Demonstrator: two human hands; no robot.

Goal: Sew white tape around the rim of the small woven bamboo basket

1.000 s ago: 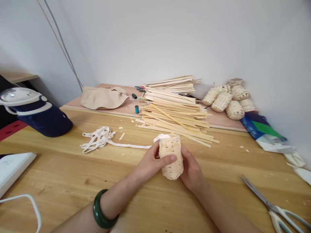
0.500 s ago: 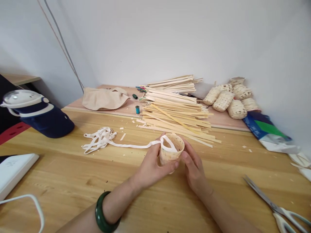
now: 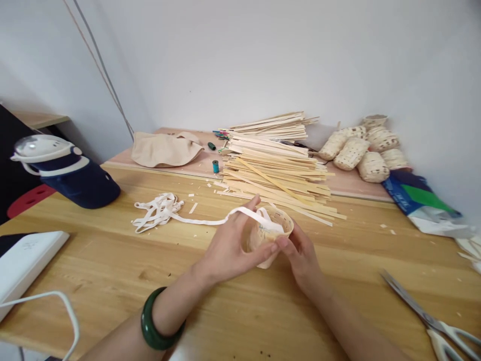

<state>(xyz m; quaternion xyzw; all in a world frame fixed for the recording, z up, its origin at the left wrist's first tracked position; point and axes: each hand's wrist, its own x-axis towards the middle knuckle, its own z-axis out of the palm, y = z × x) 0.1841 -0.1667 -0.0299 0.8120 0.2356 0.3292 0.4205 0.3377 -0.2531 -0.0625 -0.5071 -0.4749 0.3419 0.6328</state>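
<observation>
A small woven basket, pale and cup-shaped, is tilted in front of me with its mouth facing up. My left hand curls round its left side, thumb along the front and a finger raised behind. The right side of the rim is pinched by my right hand, thumb outside; some of its fingers are hidden. A white ribbon runs from a loose heap over my left fingers and into the basket's mouth, where its end lies against the inside.
Thin wooden strips lie piled at the back, near a teal thread spool and a beige cloth. Finished-looking woven baskets are heaped back right. Scissors lie front right; a navy bottle and a white device stand left.
The ribbon now crosses over my left fingers into the basket rather than looping at its left rim. The basket has tilted, and my right hand has closed on its rim.
</observation>
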